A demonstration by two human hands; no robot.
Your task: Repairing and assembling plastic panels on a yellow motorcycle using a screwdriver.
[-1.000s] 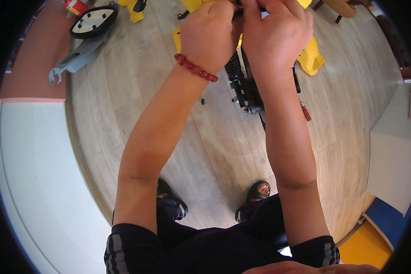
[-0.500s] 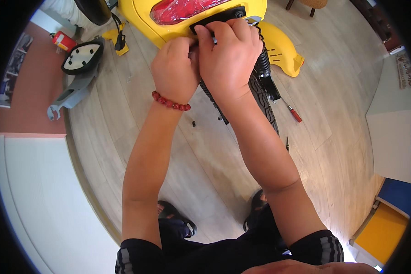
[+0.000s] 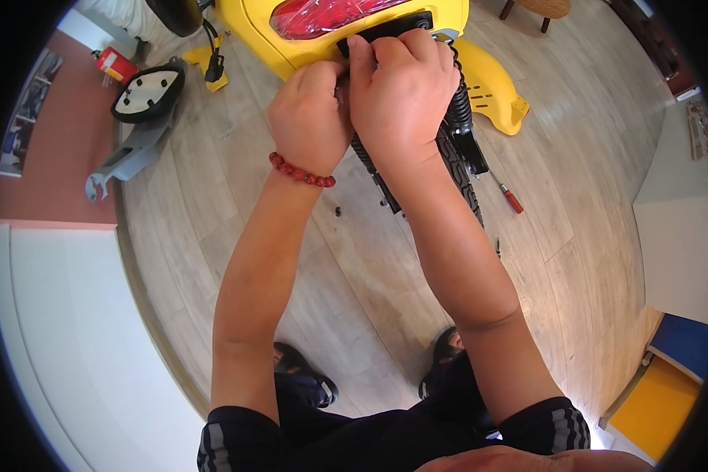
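Both my hands meet at the rear of a yellow scooter body (image 3: 251, 31), just below its red tail light (image 3: 322, 17) in clear wrap. My left hand (image 3: 313, 110), with a red bead bracelet (image 3: 299, 173) at the wrist, is curled, its fingertips hidden under the body's edge. Beside it my right hand (image 3: 405, 98) is also curled, thumb up, against a black bracket (image 3: 393, 30). What the fingers hold, if anything, is hidden. Under my right wrist run a black coil spring (image 3: 459, 94) and the treaded rear tyre (image 3: 458, 177).
A yellow fender (image 3: 495, 90) lies on the floor at right, near a red-handled screwdriver (image 3: 511, 198). A small dark part (image 3: 338, 211) rests on the floor below my left hand. At left are a grey plastic piece (image 3: 137, 153), a black-rimmed seat (image 3: 149, 90) and a red canister (image 3: 118, 64).
The whole view has shifted slightly, so the scooter and my hands sit a little further right. Both hands keep nearly the same curled pose at the bracket.
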